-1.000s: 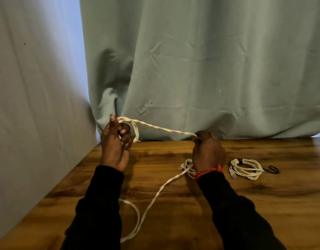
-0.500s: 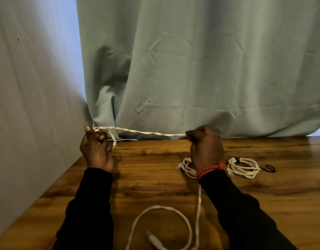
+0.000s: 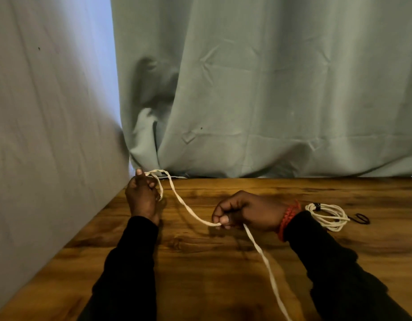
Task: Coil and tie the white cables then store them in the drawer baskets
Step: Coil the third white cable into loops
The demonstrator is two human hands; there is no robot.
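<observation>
Head view: I look down over both my black sleeves onto a wooden table (image 3: 200,262), with nothing yet stored and no drawer or basket in sight.

Loose tail: the white cable (image 3: 265,258) I am working runs off the near edge of the picture and climbs across the table to my right hand; its free end is out of view. I judge it lies slack so I can draw it in turn by turn.

Right hand: my right hand (image 3: 244,213) is closed, thumb and forefinger pinching the cable just above the tabletop. I hold it there to feed the next length and keep the strand from twisting. A red bracelet (image 3: 288,218) sits at that wrist.

Span between hands: from the pinch the cable rises in a sagging line up and left to my other hand.

Left hand: my left hand (image 3: 143,195) is raised near the wall, fingers curled shut on a small loop of the same cable, which droops beside my knuckles. This hand serves as the former for the coil, I judge.

Finished bundle: a coiled white cable (image 3: 328,215) lies flat on the table just beyond my right wrist, bound with a dark tie.

Spare tie: a black band (image 3: 361,218) lies just right of that bundle, probably kept ready for this coil.

Backdrop: a pale green curtain (image 3: 270,89) hangs to the table's far edge.
</observation>
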